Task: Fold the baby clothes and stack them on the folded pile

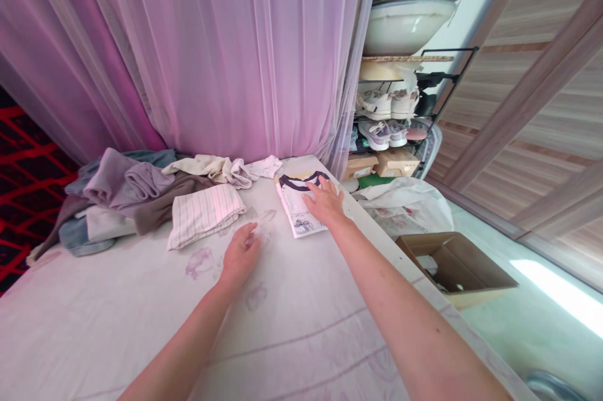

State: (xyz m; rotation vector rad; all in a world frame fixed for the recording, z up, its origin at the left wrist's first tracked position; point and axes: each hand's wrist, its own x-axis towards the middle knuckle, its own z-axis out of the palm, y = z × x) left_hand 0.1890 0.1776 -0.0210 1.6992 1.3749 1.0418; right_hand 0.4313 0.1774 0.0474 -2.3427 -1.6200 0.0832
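Observation:
My right hand (326, 201) lies with spread fingers on a folded white T-shirt (296, 205) that has a dark collar and a small dark print. Part of the shirt is hidden under this hand. My left hand (241, 251) rests near the bed sheet, fingers loosely bent and apart, holding nothing. Left of it is a folded striped cloth garment (205, 212), white with thin stripes. Behind that, a heap of loose clothes includes a mauve garment (127, 180), a brown one (172, 197) and a cream one (202, 167).
Pale patterned sheet (141, 313) covers the bed. A purple curtain (226, 55) hangs along its far side. Beyond the right edge stand a shoe rack (400, 115), a plastic bag (414, 203) and an open cardboard box (471, 263) on the floor.

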